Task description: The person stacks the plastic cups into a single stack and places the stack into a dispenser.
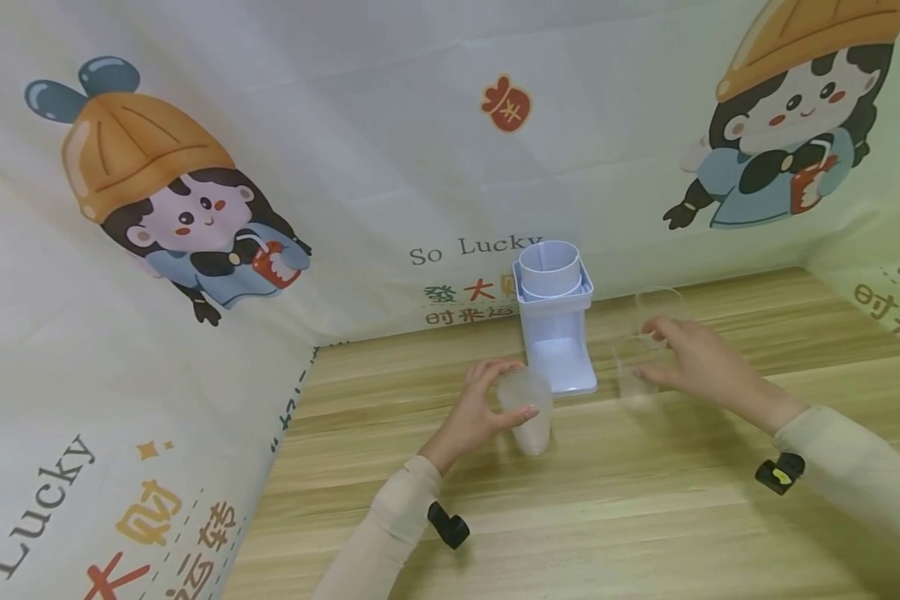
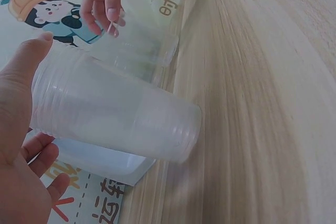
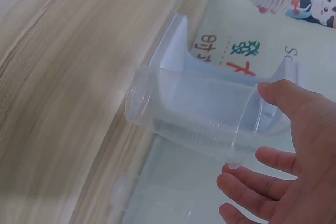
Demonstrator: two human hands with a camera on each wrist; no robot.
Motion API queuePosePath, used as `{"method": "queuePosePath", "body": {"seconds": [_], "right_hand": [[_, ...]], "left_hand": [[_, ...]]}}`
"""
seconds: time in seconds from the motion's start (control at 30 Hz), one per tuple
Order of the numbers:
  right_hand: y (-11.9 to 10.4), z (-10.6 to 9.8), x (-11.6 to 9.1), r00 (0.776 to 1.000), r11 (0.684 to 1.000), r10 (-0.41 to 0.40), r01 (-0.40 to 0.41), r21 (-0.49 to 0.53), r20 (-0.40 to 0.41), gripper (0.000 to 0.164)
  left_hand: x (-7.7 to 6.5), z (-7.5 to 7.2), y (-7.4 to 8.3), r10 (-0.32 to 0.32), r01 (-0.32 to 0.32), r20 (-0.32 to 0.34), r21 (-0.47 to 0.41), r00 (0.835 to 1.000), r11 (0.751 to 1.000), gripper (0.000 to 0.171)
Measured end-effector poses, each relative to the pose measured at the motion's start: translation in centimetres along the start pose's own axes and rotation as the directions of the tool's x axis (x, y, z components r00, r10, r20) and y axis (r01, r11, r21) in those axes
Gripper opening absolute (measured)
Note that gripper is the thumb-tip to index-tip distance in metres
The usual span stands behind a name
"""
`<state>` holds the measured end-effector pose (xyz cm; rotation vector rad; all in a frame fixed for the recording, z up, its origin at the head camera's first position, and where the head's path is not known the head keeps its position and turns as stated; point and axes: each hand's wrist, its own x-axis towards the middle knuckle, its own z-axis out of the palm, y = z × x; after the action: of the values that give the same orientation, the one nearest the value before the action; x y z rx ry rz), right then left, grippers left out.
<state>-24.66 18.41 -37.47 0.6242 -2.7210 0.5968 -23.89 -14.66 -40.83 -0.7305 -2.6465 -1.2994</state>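
My left hand (image 1: 483, 408) grips a stack of clear plastic cups (image 2: 115, 103) near its rims, thumb on one side and fingers on the other. The stack is upright, its narrow end down near the table. At the right, my right hand (image 1: 701, 367) spans the rim of a single clear plastic cup (image 3: 197, 114), with the thumb and a fingertip at opposite sides. That cup stands upright. Between the hands is a pale blue-white cup dispenser (image 1: 558, 333), with a round tube on top and a flat foot below.
Behind the right hand stands another clear cup (image 1: 660, 302), partly hidden by it. The wood-grain table (image 1: 570, 517) meets a printed cloth backdrop (image 1: 390, 167) close behind the dispenser. More cloth rises at the left and right sides.
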Motion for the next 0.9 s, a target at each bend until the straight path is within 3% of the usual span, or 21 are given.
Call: {"method": "queuePosePath", "body": {"seconds": [0.9], "right_hand": [[-5.6, 0.7, 0.7, 0.98, 0.981, -0.192, 0.192, -0.011, -0.044, 0.057]], "left_hand": [[-0.1, -0.4, 0.2, -0.004, 0.003, 0.02, 0.031, 1.0, 1.0, 0.063]]}}
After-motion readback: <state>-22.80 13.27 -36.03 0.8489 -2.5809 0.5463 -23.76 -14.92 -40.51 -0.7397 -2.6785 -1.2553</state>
